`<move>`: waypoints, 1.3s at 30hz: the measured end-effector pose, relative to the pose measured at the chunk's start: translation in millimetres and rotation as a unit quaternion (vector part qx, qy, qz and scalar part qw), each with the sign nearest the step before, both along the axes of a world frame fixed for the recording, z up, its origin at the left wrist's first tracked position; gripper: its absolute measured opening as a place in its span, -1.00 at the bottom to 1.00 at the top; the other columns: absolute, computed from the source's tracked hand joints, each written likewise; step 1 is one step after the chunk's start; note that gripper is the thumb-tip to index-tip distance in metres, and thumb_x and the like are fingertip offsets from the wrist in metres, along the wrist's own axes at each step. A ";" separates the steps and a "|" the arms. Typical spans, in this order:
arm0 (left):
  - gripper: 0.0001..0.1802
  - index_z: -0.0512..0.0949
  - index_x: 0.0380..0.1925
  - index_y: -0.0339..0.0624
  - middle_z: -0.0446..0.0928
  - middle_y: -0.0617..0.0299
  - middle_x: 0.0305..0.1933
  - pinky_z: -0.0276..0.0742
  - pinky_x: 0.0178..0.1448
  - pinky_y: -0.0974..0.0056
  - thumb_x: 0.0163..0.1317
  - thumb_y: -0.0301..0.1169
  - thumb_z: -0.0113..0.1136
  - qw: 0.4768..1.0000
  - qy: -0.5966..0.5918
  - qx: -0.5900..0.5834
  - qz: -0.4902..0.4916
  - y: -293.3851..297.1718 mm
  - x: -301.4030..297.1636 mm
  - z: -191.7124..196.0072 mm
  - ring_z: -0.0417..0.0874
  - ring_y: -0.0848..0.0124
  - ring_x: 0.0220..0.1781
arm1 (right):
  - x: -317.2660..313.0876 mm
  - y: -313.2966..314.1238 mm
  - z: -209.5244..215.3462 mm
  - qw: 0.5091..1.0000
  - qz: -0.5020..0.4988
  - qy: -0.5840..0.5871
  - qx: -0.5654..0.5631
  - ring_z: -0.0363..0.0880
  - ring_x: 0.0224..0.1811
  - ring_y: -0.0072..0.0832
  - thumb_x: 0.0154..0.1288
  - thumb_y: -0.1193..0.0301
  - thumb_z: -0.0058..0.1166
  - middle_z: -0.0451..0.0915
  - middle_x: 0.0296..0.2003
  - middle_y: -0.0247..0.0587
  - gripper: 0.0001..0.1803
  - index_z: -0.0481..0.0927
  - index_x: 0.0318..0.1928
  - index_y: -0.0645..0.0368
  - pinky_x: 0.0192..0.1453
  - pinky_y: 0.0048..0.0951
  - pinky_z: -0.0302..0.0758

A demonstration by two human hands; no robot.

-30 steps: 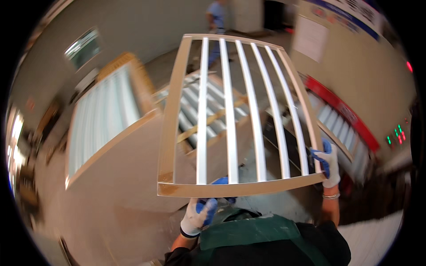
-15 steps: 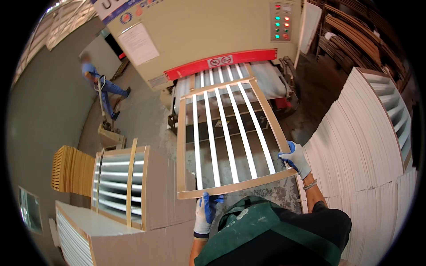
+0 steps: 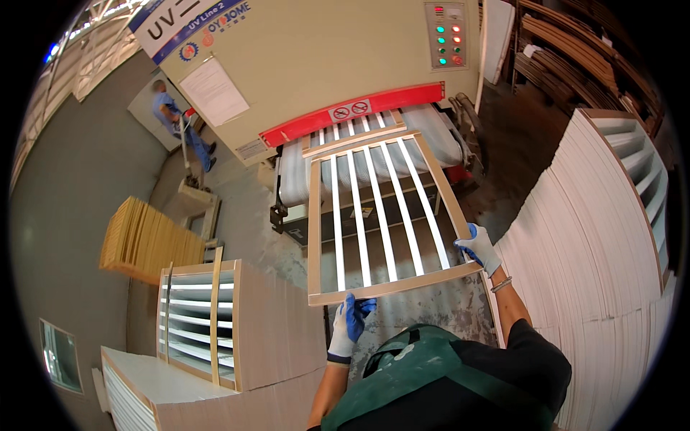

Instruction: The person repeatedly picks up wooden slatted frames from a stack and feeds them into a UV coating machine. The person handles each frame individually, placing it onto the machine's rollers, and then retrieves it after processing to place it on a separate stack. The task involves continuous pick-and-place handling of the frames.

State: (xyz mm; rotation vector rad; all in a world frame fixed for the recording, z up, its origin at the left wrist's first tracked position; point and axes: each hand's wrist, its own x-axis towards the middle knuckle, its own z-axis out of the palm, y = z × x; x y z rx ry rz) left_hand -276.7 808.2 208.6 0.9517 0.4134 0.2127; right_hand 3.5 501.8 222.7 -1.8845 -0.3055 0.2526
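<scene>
While the white-and-blue-gloved left hand and right hand grip a tan, white-slatted rectangular frame ahead, only partly over the grey conveyor belt, a second frame beyond already lies partway under the red guard.

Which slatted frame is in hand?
The slatted frame straight ahead, near end gripped by the left hand and right hand; the frame beyond is partly hidden behind the red bar; others sit in stacks.

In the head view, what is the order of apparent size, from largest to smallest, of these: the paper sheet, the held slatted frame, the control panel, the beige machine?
1) beige machine
2) held slatted frame
3) paper sheet and control panel: both much smaller, too alike to rank
</scene>
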 end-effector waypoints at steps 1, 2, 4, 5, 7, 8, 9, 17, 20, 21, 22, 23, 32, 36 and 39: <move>-0.42 0.59 -0.05 -0.33 0.70 0.06 -0.18 0.57 0.00 0.26 0.55 0.04 -0.13 1.000 0.004 -0.003 -0.007 -4.6 8.8 -4.5 0.69 0.35 -0.19 | 8.5 -5.2 -1.1 0.999 -0.010 -0.028 -0.019 0.69 -0.33 -0.39 -0.01 0.42 0.42 0.70 -0.33 -0.15 -0.55 0.60 -0.09 0.31 -0.21 -0.37 0.62; -0.42 0.59 -0.05 -0.32 0.70 0.07 -0.18 0.57 0.00 0.26 0.55 0.04 -0.13 1.000 0.005 0.001 -0.009 -7.5 15.7 -8.5 0.69 0.35 -0.19 | 15.0 -9.0 -2.1 0.997 -0.016 -0.060 -0.042 0.70 -0.27 -0.32 -0.02 0.39 0.42 0.71 -0.29 -0.10 -0.53 0.60 -0.07 0.30 -0.16 -0.33 0.62; -0.41 0.60 -0.05 -0.30 0.70 0.10 -0.18 0.57 0.01 0.27 0.56 0.05 -0.16 1.000 -0.004 0.006 -0.012 -7.1 25.4 -15.4 0.69 0.37 -0.19 | 22.6 -5.3 -4.5 0.992 -0.014 -0.082 -0.100 0.70 -0.07 -0.09 -0.03 0.29 0.42 0.70 -0.19 0.05 -0.39 0.56 0.06 0.24 0.03 -0.21 0.59; -0.42 0.59 -0.04 -0.32 0.70 0.09 -0.13 0.58 0.02 0.28 0.56 0.03 -0.15 1.000 -0.008 0.002 -0.012 -6.5 28.7 -18.5 0.70 0.37 -0.17 | 23.1 -3.7 -5.1 0.983 -0.018 -0.114 -0.141 0.68 -0.04 -0.04 0.00 0.27 0.38 0.69 -0.14 0.09 -0.29 0.46 0.20 0.21 0.08 -0.15 0.57; -0.44 0.57 -0.02 -0.33 0.69 0.05 -0.09 0.60 0.06 0.27 0.56 0.01 -0.12 0.998 0.005 -0.069 -0.003 -2.5 40.5 -27.2 0.70 0.37 -0.15 | 31.0 8.5 -6.3 0.955 -0.026 -0.158 -0.251 0.58 0.13 0.03 0.08 0.27 0.31 0.58 0.07 0.22 -0.06 0.19 0.47 0.17 0.24 -0.11 0.49; -0.45 0.56 0.00 -0.34 0.69 0.04 -0.08 0.60 0.08 0.27 0.55 -0.01 -0.10 0.996 -0.007 -0.088 0.002 -1.7 45.4 -31.6 0.70 0.36 -0.15 | 34.9 12.7 -5.6 0.948 -0.008 -0.154 -0.279 0.55 0.16 0.04 0.13 0.27 0.27 0.54 0.13 0.22 -0.06 0.15 0.50 0.19 0.26 -0.12 0.47; -0.46 0.55 0.01 -0.35 0.68 0.02 -0.07 0.60 0.10 0.26 0.55 -0.02 -0.08 0.994 -0.005 -0.106 0.010 -0.3 50.8 -37.2 0.70 0.36 -0.15 | 39.6 19.0 -8.5 0.942 -0.004 -0.158 -0.297 0.56 0.14 0.07 0.19 0.30 0.21 0.53 0.13 0.24 -0.11 0.13 0.50 0.20 0.27 -0.11 0.47; -0.45 0.40 0.28 -0.34 0.58 0.00 0.12 0.54 0.30 0.18 0.57 -0.08 -0.11 0.990 -0.040 -0.134 -0.028 6.2 38.4 -65.6 0.64 0.26 0.11 | 84.2 41.2 -48.5 0.921 0.041 -0.155 -0.354 0.56 0.10 0.13 0.24 0.31 0.17 0.56 0.05 0.34 -0.10 0.06 0.52 0.22 0.26 -0.06 0.47; -0.43 0.37 0.31 -0.37 0.58 0.02 0.11 0.53 0.31 0.20 0.58 -0.10 -0.10 0.990 -0.010 -0.140 -0.032 7.1 14.9 -73.6 0.63 0.25 0.14 | 103.6 47.3 -60.2 0.922 0.045 -0.154 -0.353 0.56 0.10 0.14 0.23 0.31 0.19 0.57 0.05 0.35 -0.08 0.05 0.53 0.22 0.25 -0.07 0.47; -0.44 0.37 0.31 -0.38 0.58 0.03 0.10 0.53 0.31 0.20 0.58 -0.11 -0.10 0.989 0.007 -0.145 -0.029 8.3 0.1 -75.3 0.63 0.25 0.14 | 105.8 50.5 -62.3 0.921 0.046 -0.144 -0.359 0.56 0.10 0.14 0.23 0.31 0.19 0.58 0.05 0.35 -0.07 0.04 0.53 0.22 0.25 -0.07 0.47; -0.45 0.38 0.29 -0.38 0.59 0.05 0.10 0.54 0.30 0.21 0.58 -0.11 -0.10 0.990 0.014 -0.138 -0.022 7.5 -6.6 -78.6 0.63 0.28 0.14 | 114.9 52.1 -63.6 0.922 0.045 -0.162 -0.348 0.57 0.11 0.13 0.21 0.31 0.20 0.58 0.05 0.35 -0.07 0.06 0.53 0.23 0.25 -0.07 0.47; -0.45 0.39 0.28 -0.37 0.59 0.05 0.10 0.54 0.30 0.21 0.57 -0.11 -0.10 0.989 0.016 -0.146 -0.010 8.1 -17.5 -81.5 0.63 0.28 0.13 | 119.3 55.1 -63.9 0.922 0.044 -0.163 -0.349 0.56 0.11 0.13 0.21 0.31 0.21 0.58 0.06 0.35 -0.07 0.06 0.53 0.23 0.25 -0.07 0.47; -0.45 0.39 0.27 -0.34 0.56 0.00 0.16 0.50 0.33 0.17 0.57 -0.07 -0.11 0.982 0.013 -0.165 0.091 18.3 -104.7 -86.2 0.62 0.24 0.15 | 158.6 88.1 -66.9 0.928 0.038 -0.152 -0.338 0.52 0.22 0.06 0.13 0.36 0.24 0.53 0.17 0.27 -0.07 0.13 0.50 0.23 0.32 -0.15 0.44; -0.43 0.37 0.29 -0.34 0.55 -0.05 0.17 0.50 0.33 0.15 0.58 -0.05 -0.13 0.979 0.043 -0.152 0.130 30.4 -138.9 -80.3 0.61 0.21 0.16 | 168.1 105.7 -73.3 0.941 0.027 -0.125 -0.312 0.49 0.29 -0.02 0.11 0.38 0.25 0.49 0.26 0.16 -0.08 0.15 0.50 0.17 0.36 -0.19 0.41; -0.42 0.36 0.30 -0.35 0.55 -0.06 0.17 0.50 0.33 0.15 0.57 -0.06 -0.13 0.978 0.028 -0.151 0.138 36.3 -156.9 -78.6 0.62 0.20 0.15 | 175.4 120.7 -70.2 0.935 0.015 -0.134 -0.329 0.51 0.28 -0.02 0.13 0.39 0.24 0.50 0.25 0.15 -0.11 0.18 0.49 0.15 0.35 -0.17 0.43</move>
